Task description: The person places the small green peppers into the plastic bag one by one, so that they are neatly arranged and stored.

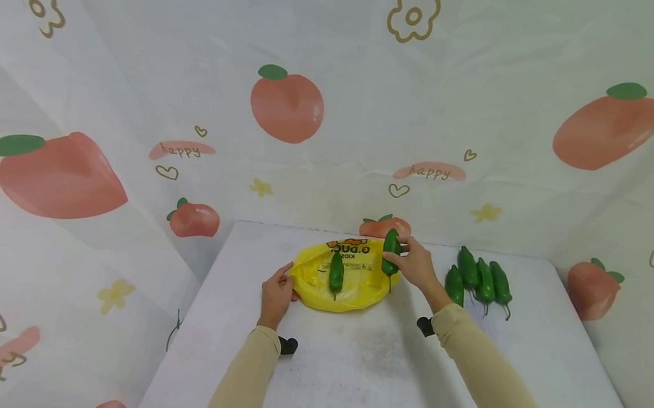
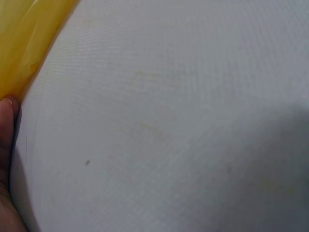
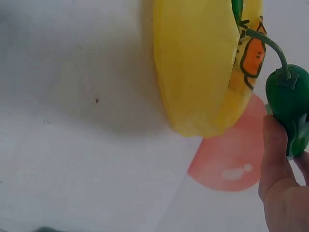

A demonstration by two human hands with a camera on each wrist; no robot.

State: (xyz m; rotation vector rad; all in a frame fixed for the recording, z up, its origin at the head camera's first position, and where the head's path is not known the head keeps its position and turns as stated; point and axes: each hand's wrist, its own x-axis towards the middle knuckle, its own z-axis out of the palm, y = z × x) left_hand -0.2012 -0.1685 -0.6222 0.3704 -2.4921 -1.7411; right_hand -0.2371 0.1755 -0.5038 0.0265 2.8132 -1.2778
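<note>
A yellow plastic bag (image 1: 358,301) with dark printing lies with its mouth spread wide on the white table. My left hand (image 1: 277,294) pinches the bag's left edge; in the left wrist view only part of the hand (image 2: 6,145) shows against the yellow plastic (image 2: 26,38). One green pepper (image 1: 337,274) rests inside the bag, stem toward me. Above the bag's right side, my right hand (image 1: 415,265) grips another green pepper (image 1: 389,248) between thumb and fingers. Its stem points down in the head view, and the right wrist view shows the stem end of this held pepper (image 3: 288,94) beside the bag.
Several more green peppers (image 1: 485,283) lie together on the table to the right of my right hand. A white curtain (image 1: 339,186) printed with peaches hangs behind the table (image 1: 347,375) and along both sides. A thin dark strand (image 1: 174,330) is at the left edge.
</note>
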